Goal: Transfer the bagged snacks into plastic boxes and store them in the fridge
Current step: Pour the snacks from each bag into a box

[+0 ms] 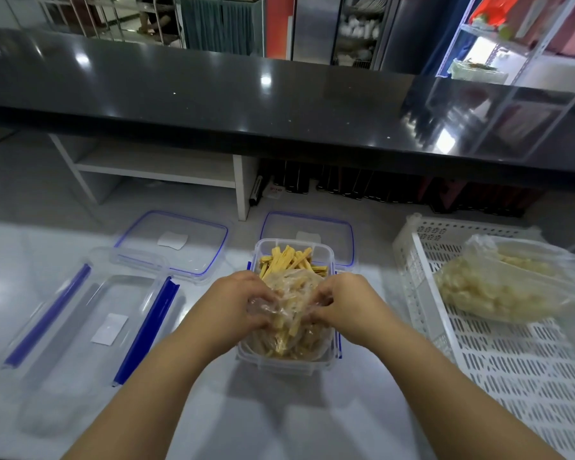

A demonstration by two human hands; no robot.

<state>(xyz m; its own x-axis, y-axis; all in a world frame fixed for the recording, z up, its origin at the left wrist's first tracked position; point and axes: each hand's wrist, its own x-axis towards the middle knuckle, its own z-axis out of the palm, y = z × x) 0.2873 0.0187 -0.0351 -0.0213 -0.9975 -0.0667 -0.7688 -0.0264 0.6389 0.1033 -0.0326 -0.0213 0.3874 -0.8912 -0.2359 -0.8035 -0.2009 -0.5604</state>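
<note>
A clear plastic box (326, 257) with blue clips stands at the table's middle, partly filled with yellow snack sticks (289, 260). Over it, my left hand (236, 300) and my right hand (342, 300) both grip a thin clear bag of snack sticks (291, 313), one on each side. The bag sits inside the near half of the box. A second clear bag of pale snacks (488, 290) lies in the white slotted tray (498, 356) on the right. An empty clear box (80, 327) with blue clips lies at the left.
Two clear lids with blue seals lie behind the boxes, the left lid (176, 244) and the right lid (307, 227). A black glossy counter (246, 104) runs across the back, with white shelving (153, 167) under it. The table surface (279, 419) is white.
</note>
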